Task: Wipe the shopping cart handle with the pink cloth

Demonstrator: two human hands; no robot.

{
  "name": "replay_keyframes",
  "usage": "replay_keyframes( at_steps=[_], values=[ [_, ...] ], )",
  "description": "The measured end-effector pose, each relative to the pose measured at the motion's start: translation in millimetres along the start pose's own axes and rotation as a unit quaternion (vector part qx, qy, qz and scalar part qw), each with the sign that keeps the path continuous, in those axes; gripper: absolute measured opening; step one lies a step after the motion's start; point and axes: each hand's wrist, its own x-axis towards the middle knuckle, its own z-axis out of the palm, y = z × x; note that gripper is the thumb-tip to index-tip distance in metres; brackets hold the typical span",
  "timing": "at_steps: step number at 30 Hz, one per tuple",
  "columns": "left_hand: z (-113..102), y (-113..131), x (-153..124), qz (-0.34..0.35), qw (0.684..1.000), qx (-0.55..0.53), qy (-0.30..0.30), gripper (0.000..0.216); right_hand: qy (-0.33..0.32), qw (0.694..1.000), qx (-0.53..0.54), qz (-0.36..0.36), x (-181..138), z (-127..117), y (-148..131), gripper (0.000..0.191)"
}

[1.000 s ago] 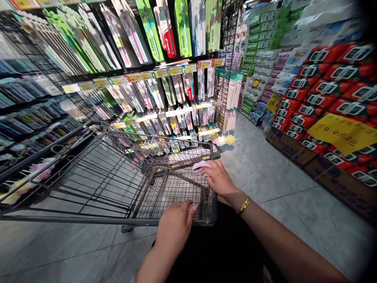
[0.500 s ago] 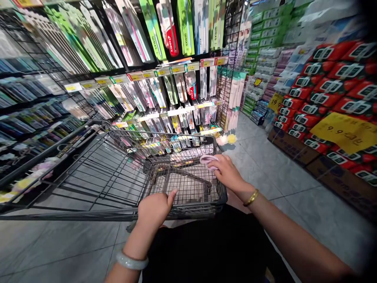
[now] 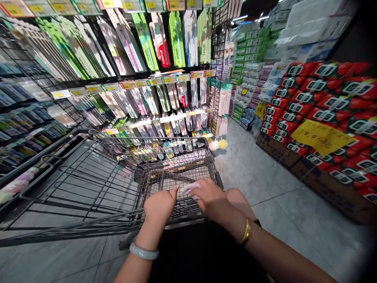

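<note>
A dark wire shopping cart stands in front of me in a shop aisle. My left hand is closed round the cart's near rim, thumb pointing up; a pale bangle sits on that wrist. Just to its right, my right hand rests on the same rim, fingers curled over a small pale pink thing that I cannot name. A gold bracelet is on the right wrist.
Racks of packaged toothbrushes with yellow price labels fill the left side and ahead. Stacks of red packs on cardboard boxes line the right, bearing a yellow price sign. Grey tiled floor runs between them.
My right hand came back from the cart's far edge to the near rim beside my left hand. The left hand shifted left along the rim. The view tilted up slightly.
</note>
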Motion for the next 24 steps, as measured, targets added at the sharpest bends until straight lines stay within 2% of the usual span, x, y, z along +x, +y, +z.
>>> replay_keyframes(
  at_steps=[2, 5, 7, 9, 13, 16, 19, 21, 24],
  values=[
    [0.4, 9.1, 2.7, -0.002, 1.000, -0.005, 0.014, 0.082, 0.004, 1.000, -0.016, -0.001, -3.9, -2.8, 5.2, 0.032],
    [0.5, 21.3, 8.9, 0.001, 1.000, -0.014, 0.027, 0.082, 0.068, 0.992, -0.028, 0.105, -8.9, -4.0, 23.7, 0.033],
    [0.0, 29.8, 14.1, -0.002, 0.999, -0.023, 0.023, 0.083, 0.110, 0.983, -0.024, 0.147, -7.1, 1.7, 28.1, 0.034],
    [-1.3, 38.2, 18.3, -0.005, 0.999, -0.024, 0.022, 0.083, 0.126, 0.984, -0.011, 0.127, -2.2, 10.3, 22.5, 0.034],
    [-10.9, 41.0, 19.5, 0.022, 0.999, -0.025, -0.004, 0.080, 0.109, 0.993, 0.000, 0.044, 2.0, 14.6, 16.5, 0.038],
    [-23.8, 14.1, 17.4, 0.031, 0.999, -0.022, -0.020, 0.077, 0.106, 0.990, -0.034, 0.090, -4.5, 4.3, 32.9, 0.040],
    [-31.2, -34.2, 20.5, -0.003, 1.000, 0.018, 0.020, 0.077, 0.127, 0.978, -0.069, 0.152, -8.0, 2.9, 35.9, 0.038],
    [-29.7, -65.3, 26.8, -0.029, 0.999, 0.027, 0.007, 0.080, 0.139, 0.978, -0.075, 0.136, -5.3, 11.5, 21.1, 0.037],
    [-22.1, -93.4, 37.9, -0.046, 0.995, -0.032, -0.077, 0.089, 0.141, 0.988, -0.039, 0.052, -0.2, 26.8, -5.3, 0.039]
  ],
)
